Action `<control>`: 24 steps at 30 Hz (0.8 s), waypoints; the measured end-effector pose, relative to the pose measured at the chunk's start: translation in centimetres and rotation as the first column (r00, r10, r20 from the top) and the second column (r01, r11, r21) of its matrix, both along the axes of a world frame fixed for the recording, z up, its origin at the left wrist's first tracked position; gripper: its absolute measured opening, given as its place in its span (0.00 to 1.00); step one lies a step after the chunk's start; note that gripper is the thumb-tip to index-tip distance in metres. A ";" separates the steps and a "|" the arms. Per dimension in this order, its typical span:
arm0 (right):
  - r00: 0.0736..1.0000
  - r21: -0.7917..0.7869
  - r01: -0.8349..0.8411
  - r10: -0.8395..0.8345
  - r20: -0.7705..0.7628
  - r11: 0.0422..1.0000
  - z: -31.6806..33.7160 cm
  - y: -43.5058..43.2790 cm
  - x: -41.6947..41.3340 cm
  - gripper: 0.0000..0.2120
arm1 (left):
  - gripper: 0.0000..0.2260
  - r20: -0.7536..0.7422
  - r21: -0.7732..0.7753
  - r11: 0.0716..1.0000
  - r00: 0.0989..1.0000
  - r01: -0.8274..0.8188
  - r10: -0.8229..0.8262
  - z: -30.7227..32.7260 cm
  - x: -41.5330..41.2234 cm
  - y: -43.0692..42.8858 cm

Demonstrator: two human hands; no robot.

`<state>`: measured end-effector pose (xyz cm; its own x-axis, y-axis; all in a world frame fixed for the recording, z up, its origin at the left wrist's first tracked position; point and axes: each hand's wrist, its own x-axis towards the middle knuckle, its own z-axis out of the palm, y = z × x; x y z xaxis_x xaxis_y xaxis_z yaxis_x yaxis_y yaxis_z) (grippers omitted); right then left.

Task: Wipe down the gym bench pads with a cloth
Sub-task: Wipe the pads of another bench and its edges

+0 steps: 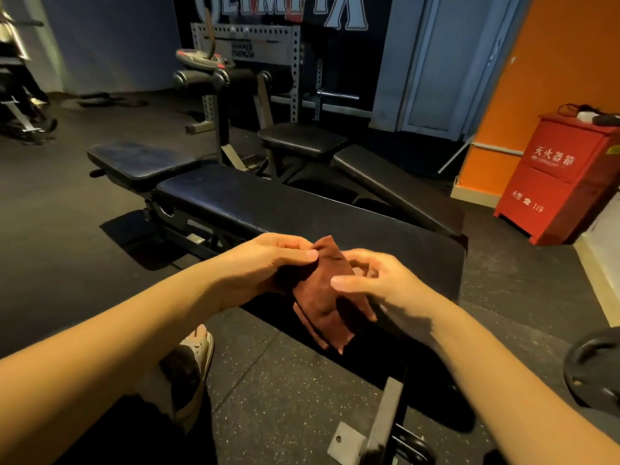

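Open rubber floor (67, 213) lies left of the bench, wide and dark, running out to the far wall. The right side is tighter. A second bench (396, 186) stands close alongside at an angle, with a red cabinet (563, 176) beyond it against the orange wall. A weight plate (593, 370) sits at the near right.

The long back pad (268, 203) runs from near centre to far left, its near edge squared off under the hands. A separate seat pad (141, 162) sits at its far left end, across a slim gap. A steel foot (379, 427) projects at the near end.

The cloth (327, 297) is rust-brown, folded and creased, and is held over the back pad's near end. Contact with the pad cannot be determined. The left hand (268, 263) pinches the cloth's upper edge between thumb and fingers. The right hand (379, 280) grips its right side, fingers curled, thumb laid across the face.
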<state>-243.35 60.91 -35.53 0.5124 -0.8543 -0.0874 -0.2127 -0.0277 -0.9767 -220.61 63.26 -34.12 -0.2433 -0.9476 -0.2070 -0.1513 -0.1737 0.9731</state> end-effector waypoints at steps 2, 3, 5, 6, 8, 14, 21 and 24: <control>0.997 0.078 -0.079 0.078 0.018 0.994 0.0 0.8 0.5 0.18 | 0.14 0.106 -0.042 0.999 0.994 -0.033 0.038 0.7 0.4 0.8; 0.994 0.094 -0.113 0.112 0.018 0.989 -0.1 1.2 0.6 0.17 | 0.13 0.145 -0.060 0.995 0.986 -0.076 0.084 0.6 0.5 1.3; 0.980 0.082 -0.199 0.199 0.006 0.977 -0.3 1.9 0.9 0.16 | 0.09 0.141 -0.054 0.979 0.969 -0.197 0.203 -0.4 0.8 2.3; 0.976 0.052 -0.215 0.215 -0.007 0.975 -0.2 2.3 1.1 0.16 | 0.07 0.102 -0.018 0.968 0.962 -0.251 0.252 -1.0 0.8 2.7; 0.983 -0.069 -0.183 0.181 -0.030 0.981 0.0 3.1 1.7 0.13 | 0.07 -0.006 0.140 0.957 0.966 -0.254 0.258 -1.9 1.0 3.5; 0.989 -0.182 -0.136 0.143 0.023 0.974 0.5 5.1 2.2 0.08 | 0.23 -0.096 0.377 0.911 0.985 0.168 -0.142 -3.5 2.5 4.0; 0.940 -0.229 0.313 -0.336 -0.069 0.922 -1.0 3.4 3.9 0.15 | 0.21 0.014 0.066 0.996 0.998 0.060 -0.061 -2.6 2.3 4.9; 0.928 -0.171 0.343 -0.361 -0.089 0.924 -0.8 2.4 5.5 0.23 | 0.18 0.112 0.038 0.998 0.993 -0.049 0.044 -3.0 2.1 3.2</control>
<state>-237.87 63.32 -36.30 0.1699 -0.9853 0.0149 -0.3476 -0.0740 -0.9347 -218.54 66.48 -37.17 -0.1727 -0.9475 -0.2691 -0.2491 -0.2223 0.9426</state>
